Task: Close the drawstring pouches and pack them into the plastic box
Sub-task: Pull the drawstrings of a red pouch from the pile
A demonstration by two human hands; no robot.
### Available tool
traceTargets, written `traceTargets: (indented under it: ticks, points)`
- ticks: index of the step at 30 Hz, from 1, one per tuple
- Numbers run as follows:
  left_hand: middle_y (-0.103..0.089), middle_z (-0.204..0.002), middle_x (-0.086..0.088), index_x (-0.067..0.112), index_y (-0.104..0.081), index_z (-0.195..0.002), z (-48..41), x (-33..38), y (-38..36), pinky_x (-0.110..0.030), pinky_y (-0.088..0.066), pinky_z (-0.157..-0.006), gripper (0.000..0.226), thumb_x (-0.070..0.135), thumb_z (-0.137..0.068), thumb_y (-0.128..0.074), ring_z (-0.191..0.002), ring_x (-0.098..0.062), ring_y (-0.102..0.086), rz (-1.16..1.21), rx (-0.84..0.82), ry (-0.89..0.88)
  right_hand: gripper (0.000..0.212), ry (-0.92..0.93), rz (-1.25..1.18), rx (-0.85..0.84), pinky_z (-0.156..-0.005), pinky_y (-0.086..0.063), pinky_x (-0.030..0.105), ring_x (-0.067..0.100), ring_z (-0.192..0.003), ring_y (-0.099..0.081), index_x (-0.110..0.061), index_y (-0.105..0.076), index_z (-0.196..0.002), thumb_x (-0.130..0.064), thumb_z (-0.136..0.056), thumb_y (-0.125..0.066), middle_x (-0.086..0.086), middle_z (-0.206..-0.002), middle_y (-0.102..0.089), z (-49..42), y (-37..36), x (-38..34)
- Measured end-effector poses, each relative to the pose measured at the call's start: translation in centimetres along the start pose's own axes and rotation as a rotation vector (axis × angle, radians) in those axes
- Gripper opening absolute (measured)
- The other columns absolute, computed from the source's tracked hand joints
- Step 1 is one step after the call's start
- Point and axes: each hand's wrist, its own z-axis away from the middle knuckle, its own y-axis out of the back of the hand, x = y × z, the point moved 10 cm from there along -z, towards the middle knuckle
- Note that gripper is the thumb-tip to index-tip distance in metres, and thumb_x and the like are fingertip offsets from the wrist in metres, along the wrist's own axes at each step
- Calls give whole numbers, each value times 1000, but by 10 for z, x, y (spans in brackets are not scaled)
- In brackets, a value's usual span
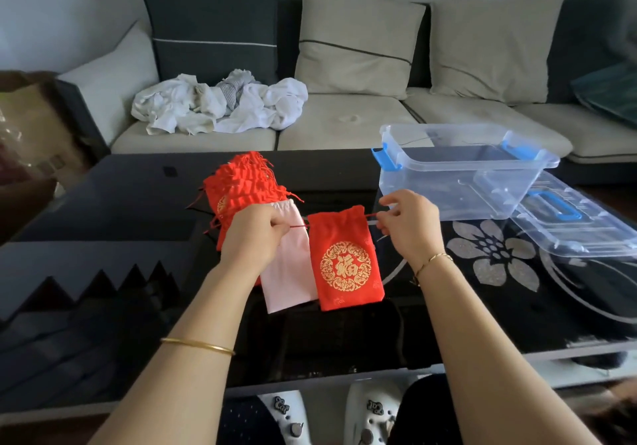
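A red drawstring pouch point(346, 262) with a gold round emblem hangs between my hands above the black table, its mouth gathered. My left hand point(253, 234) pinches the red cord at the pouch's left side. On the right side, my right hand point(408, 222) pinches the other cord end. The cord is stretched taut both ways. A pink pouch point(289, 272) lies flat just left of the red one, partly under my left hand. Behind it sits a pile of red pouches point(246, 182). The clear plastic box point(458, 175) with blue latches stands at the right, nothing inside it.
The box's clear lid point(579, 224) with a blue handle lies right of the box. The glass table point(120, 203) has a flower pattern on the right. A sofa with cushions and crumpled white clothes point(220, 105) stands beyond. A cardboard box point(31, 127) sits far left.
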Motion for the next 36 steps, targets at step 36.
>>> traceTargets:
  ticks: [36]
  points:
    - [-52, -64, -3, 8, -68, -91, 8, 95, -35, -18, -45, -52, 10, 6, -89, -58, -51, -8, -46, 990, -332, 177, 32, 55, -658, -73, -64, -41, 16, -3, -63, -53, -21, -64, -64, -23, -94, -53, -11, -67, -61, 3, 27, -57]
